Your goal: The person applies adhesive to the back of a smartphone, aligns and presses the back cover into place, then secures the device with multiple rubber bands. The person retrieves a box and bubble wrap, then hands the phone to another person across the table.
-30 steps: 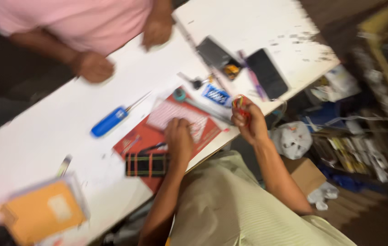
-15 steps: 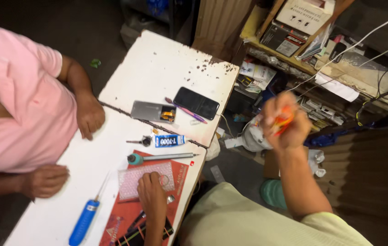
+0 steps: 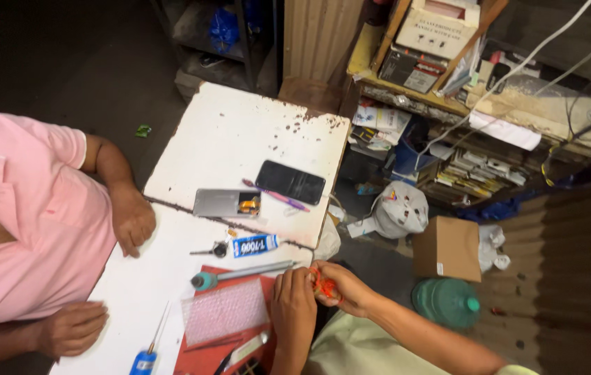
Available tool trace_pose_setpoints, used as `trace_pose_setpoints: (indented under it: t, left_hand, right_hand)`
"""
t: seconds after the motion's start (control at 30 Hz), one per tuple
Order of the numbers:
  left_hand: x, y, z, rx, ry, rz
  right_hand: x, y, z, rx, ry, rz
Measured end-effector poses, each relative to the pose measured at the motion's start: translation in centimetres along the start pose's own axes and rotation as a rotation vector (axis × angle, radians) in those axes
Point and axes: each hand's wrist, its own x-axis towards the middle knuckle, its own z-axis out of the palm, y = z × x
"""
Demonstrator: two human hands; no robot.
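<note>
At lower centre of the frame, right hand [image 3: 340, 287], raised off to the right half a second ago, now meets left hand [image 3: 294, 305] at the table [image 3: 240, 139] edge, fingers of both clamped on a small red object [image 3: 323, 286].

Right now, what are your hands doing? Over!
Left hand and right hand together at the white table edge, both pinching a small red-orange thing. Bubble wrap and glue tube close by. Another person's hand rests opposite.
</note>
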Motion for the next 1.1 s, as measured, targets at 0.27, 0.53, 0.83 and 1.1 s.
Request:
trace_pose_setpoints:
  t: [0.27, 0.53, 0.83, 1.1]
  left_hand:
    - [17.9, 7.7, 12.9, -0.253, 0.064, -0.060]
    - [34.7, 14.5, 24.2, -0.654, 0.047, -0.218]
    - [31.7, 12.3, 30.4, -0.591, 0.065, -0.633]
    - [29.3, 9.0, 36.5, -0.712, 0.093, -0.648]
  right_hand:
    - [4.1, -20.2, -11.0, -0.133, -0.095, -0.096]
    - [8.1, -62.7, -27.0, -1.341, 0.664, -1.124]
    - [12.0, -84.3, -31.7, -1.930, 0.632, -0.700]
    - [6.5, -80.7, -33.5, -1.619, 0.726, -1.062]
